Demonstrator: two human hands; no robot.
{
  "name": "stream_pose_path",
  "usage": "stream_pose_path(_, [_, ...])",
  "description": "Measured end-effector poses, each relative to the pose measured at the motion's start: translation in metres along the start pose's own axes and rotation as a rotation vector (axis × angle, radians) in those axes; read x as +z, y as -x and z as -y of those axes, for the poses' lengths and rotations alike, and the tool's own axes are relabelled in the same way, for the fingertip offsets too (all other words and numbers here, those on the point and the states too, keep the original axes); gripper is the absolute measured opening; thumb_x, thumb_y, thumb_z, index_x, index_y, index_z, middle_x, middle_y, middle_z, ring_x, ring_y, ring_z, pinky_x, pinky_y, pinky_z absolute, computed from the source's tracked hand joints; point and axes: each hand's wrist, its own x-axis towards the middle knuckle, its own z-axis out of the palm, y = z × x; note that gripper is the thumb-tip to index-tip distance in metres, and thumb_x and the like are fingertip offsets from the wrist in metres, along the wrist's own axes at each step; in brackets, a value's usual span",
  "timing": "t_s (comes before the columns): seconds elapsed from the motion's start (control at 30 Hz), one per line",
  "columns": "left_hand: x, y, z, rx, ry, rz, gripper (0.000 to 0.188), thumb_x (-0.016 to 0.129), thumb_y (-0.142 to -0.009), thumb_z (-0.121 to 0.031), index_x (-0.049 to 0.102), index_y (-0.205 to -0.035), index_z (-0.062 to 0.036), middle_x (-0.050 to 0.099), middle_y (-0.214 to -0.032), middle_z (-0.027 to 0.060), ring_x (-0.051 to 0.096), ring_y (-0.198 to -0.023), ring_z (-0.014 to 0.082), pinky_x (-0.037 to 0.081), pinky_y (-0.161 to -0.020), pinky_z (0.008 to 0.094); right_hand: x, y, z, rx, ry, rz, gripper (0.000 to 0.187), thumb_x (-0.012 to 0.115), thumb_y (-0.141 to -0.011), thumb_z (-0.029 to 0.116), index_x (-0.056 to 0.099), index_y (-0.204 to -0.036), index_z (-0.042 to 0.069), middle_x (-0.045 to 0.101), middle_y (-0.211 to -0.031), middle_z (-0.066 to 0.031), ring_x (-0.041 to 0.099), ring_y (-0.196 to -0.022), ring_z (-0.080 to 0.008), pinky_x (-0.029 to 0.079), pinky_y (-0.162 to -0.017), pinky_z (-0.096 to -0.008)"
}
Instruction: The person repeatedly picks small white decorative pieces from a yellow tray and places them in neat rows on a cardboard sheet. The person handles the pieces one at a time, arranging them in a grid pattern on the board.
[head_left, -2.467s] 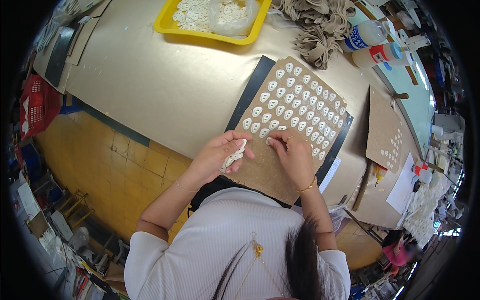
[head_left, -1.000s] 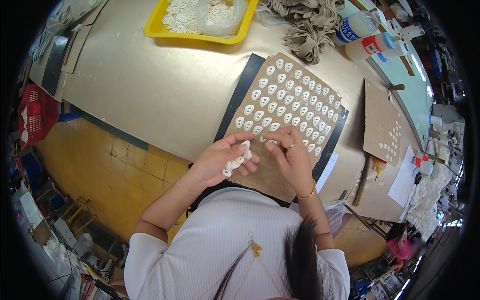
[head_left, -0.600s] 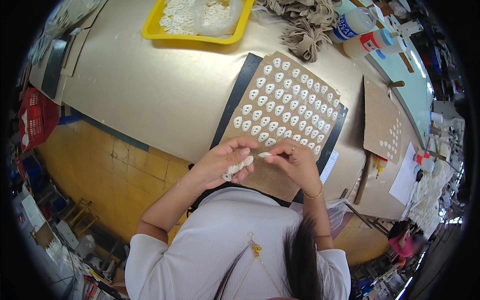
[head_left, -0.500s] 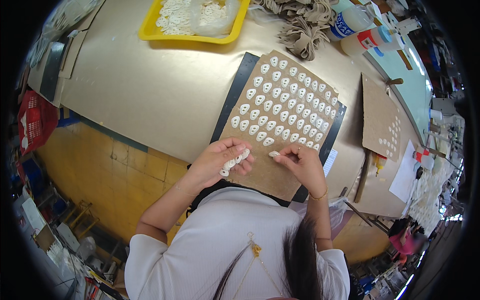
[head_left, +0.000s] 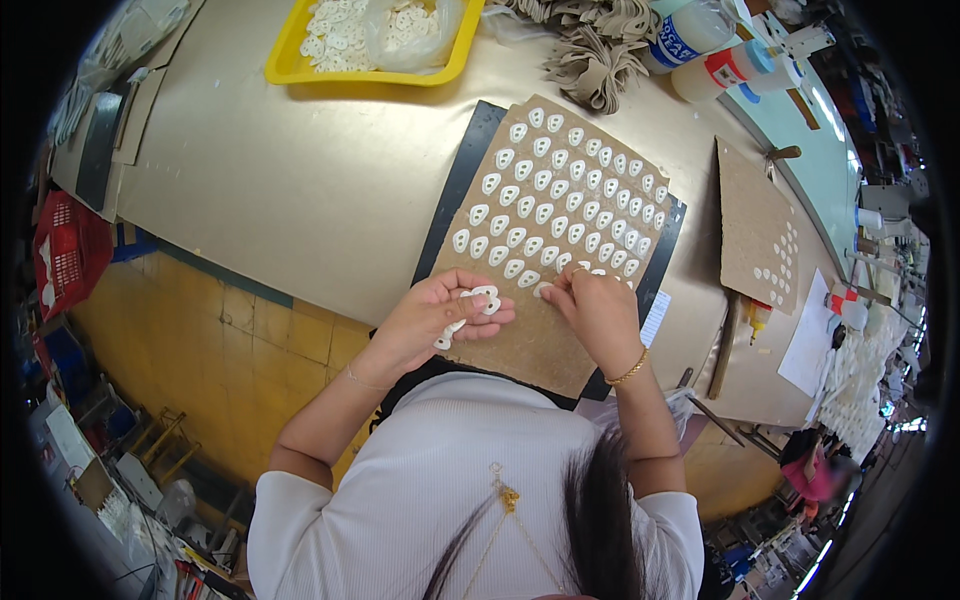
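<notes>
Rows of small white rounded pieces with two holes [head_left: 543,181] lie on a brown board [head_left: 530,340], itself on a dark flat board [head_left: 447,215]. Several more such pieces [head_left: 487,298] are in my left hand [head_left: 430,318], its fingers curled under them and its thumb on top, beside the board's near left part. Over the board's near right part, my right hand [head_left: 604,318] is closed, thumb and finger pinched at one white piece [head_left: 541,290] at the end of the nearest row. My right fingers cover part of that row.
A yellow tray [head_left: 275,68] at the back holds loose white pieces and a plastic bag. Bundles of grey-brown strips [head_left: 597,70] and bottles [head_left: 720,70] stand at the back right. Another brown board [head_left: 750,230] with white pieces lies at right, near a wooden-handled tool [head_left: 785,153].
My right hand has moved forward with the white piece, bringing it to the board's nearest row. The pieces in my left hand have shifted toward its fingertips. The whole view has shifted slightly.
</notes>
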Motion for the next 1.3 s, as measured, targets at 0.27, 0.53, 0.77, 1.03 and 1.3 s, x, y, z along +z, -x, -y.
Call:
stream_pose_path(0.27, [-0.002,-0.001,-0.001,-0.01,-0.047,0.089,0.023,0.048,-0.099,-0.02,0.052,-0.108,0.0012,0.065,-0.091,0.0161,0.067,-0.073,0.0198,0.055,-0.06,0.0259,-0.003,0.003,0.011,-0.225,-0.269,-0.137,0.019,0.071,-0.08,0.025,0.065,-0.088,0.009,0.064,-0.079,-0.0061,0.064,-0.066,-0.0234,0.05,-0.057,-0.0343])
stream_pose_path(0.53, [-0.001,-0.004,0.007,-0.075,-0.104,0.188,0.027,0.048,-0.1,-0.026,0.055,-0.109,-0.0013,0.063,-0.076,0.0065,0.059,-0.053,0.0104,0.044,-0.044,0.0206,0.008,0.004,0.015,-0.65,-0.44,-0.241,0.017,0.073,-0.076,0.01,0.068,-0.093,0.01,0.061,-0.086,-0.0037,0.062,-0.071,-0.0211,0.051,-0.062,-0.03])
stream_pose_path(0.77, [0.012,-0.005,0.003,-0.061,-0.02,0.057,0.025,0.048,-0.1,-0.023,0.053,-0.109,-0.0003,0.065,-0.085,0.0126,0.065,-0.063,0.017,0.053,-0.053,0.0256,0.009,0.022,-0.014,-0.385,-0.3,-0.53,0.02,0.073,-0.073,0.004,0.066,-0.091,0.008,0.066,-0.089,-0.0045,0.063,-0.073,-0.022,0.049,-0.063,-0.0318])
stream_pose_path(1.03, [0.012,-0.009,0.0,-0.035,-0.099,-0.016,0.025,0.06,-0.094,-0.023,0.049,-0.104,-0.0032,0.065,-0.092,0.0172,0.069,-0.078,0.0234,0.057,-0.064,0.0297,0.029,0.031,-0.019,-0.304,-0.099,-0.647,0.021,0.073,-0.069,-0.001,0.066,-0.088,0.005,0.064,-0.092,-0.0061,0.061,-0.08,-0.024,0.048,-0.068,-0.0347])
stream_pose_path(1.3, [0.006,-0.008,0.001,-0.032,-0.12,0.042,0.028,0.064,-0.091,-0.023,0.053,-0.109,-0.0042,0.063,-0.081,0.0093,0.063,-0.058,0.014,0.05,-0.049,0.0232,0.033,0.036,-0.014,-0.331,-0.013,-0.555,0.02,0.074,-0.071,0.005,0.067,-0.089,0.007,0.062,-0.095,-0.0045,0.059,-0.081,-0.0201,0.043,-0.069,-0.0332])
